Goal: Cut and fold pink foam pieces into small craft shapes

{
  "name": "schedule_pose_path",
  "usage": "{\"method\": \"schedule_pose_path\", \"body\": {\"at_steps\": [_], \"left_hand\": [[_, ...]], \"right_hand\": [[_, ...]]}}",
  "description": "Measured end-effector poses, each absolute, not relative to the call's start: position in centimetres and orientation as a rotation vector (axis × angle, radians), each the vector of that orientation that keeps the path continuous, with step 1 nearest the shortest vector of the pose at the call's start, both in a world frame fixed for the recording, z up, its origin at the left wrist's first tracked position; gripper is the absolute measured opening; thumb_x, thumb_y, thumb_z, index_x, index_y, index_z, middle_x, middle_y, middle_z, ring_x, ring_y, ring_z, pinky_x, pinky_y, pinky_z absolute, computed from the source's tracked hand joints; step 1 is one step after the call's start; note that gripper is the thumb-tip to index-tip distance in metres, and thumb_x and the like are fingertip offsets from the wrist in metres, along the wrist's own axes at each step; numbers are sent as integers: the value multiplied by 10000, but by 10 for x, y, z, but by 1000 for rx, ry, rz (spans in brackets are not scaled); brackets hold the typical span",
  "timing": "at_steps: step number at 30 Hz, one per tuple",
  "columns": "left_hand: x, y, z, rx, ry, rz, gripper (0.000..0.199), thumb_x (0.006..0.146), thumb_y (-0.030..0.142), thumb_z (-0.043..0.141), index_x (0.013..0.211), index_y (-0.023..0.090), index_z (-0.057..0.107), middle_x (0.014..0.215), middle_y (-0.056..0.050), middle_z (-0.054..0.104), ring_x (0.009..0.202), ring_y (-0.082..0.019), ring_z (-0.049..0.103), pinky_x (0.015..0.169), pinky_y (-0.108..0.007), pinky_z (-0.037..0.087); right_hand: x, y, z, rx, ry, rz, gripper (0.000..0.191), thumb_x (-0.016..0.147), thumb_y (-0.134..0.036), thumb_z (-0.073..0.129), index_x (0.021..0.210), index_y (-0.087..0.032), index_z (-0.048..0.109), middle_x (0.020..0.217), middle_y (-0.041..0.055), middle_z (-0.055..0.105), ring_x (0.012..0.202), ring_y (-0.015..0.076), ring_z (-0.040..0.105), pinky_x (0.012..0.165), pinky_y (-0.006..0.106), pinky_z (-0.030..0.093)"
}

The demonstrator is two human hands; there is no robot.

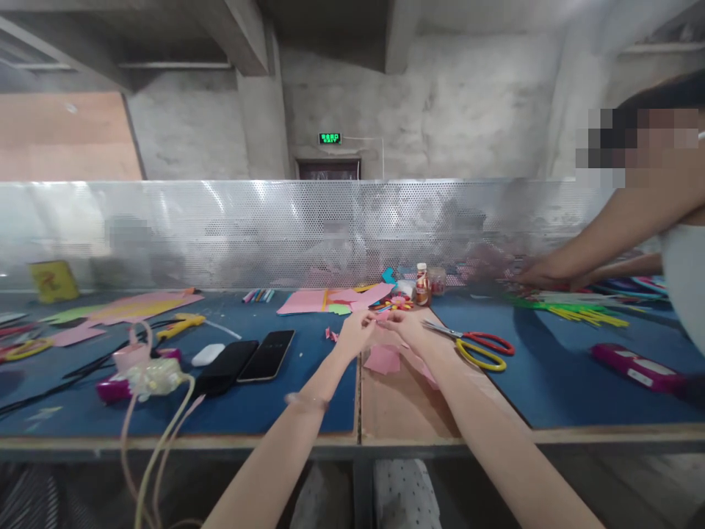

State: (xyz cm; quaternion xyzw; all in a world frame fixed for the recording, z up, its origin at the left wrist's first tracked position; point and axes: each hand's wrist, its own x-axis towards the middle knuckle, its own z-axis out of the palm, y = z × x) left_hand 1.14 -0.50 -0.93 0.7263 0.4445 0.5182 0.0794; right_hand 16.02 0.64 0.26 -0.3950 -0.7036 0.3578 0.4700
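Note:
Close together over the brown board (393, 411), my left hand (355, 330) and my right hand (405, 327) pinch a small piece of pink paper (380, 319) between their fingertips. Fingers partly cover it, so its shape is hard to make out. Below the hands lies a loose pink paper scrap (382, 359). A crumpled pink bit (331, 335) rests just left of my left hand. Scissors (474, 345) with red and yellow handles lie to the right of my right wrist. Behind the hands are pink paper sheets (308, 301) and a colourful paper flower (399, 302).
Two dark phones (268, 355) and a white case (208, 355) lie left, near a power strip (115, 388) with cables. A brown bottle (422, 285) stands behind. At right, a co-worker's arms (595, 228) reach over green and yellow sticks (587, 314). A perforated metal screen (247, 228) closes the back.

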Motion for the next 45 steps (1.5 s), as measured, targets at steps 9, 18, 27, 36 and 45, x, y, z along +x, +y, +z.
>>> {"method": "schedule_pose_path", "body": {"at_steps": [9,18,27,36,45], "left_hand": [[3,-11,-14,2316,1257,1412,130,748,152,462,770,159,590,804,-37,615,759,-139,560,689,-235,432],[9,-12,-16,2232,1206,1424,146,748,183,430,743,172,575,718,-15,608,666,-134,558,645,-228,415],[7,-11,-16,2181,1180,1370,122,740,197,448,711,169,564,691,-2,599,644,-125,548,615,-219,417],[5,-4,-21,2087,1193,1331,132,753,223,437,763,166,555,686,-6,625,650,-123,575,632,-225,441],[5,-2,-22,2163,1238,1281,142,752,231,433,737,172,561,627,1,611,600,-121,565,606,-221,433]], "right_hand": [[167,4,-6,-843,-1717,997,298,569,-415,684,664,-148,594,633,-7,539,593,101,449,548,220,347],[168,4,-3,-978,-1756,915,264,592,-403,664,648,-156,588,554,-26,461,514,84,361,463,210,284],[174,9,3,-1061,-1869,888,299,639,-441,620,762,-169,638,635,-7,548,562,100,422,472,207,283],[177,14,27,-1048,-2117,634,247,638,-398,627,664,-154,662,604,-12,544,563,88,407,529,213,293],[177,7,33,-1103,-2197,609,295,622,-449,629,570,-159,612,500,-30,454,501,77,346,480,214,262]]}}
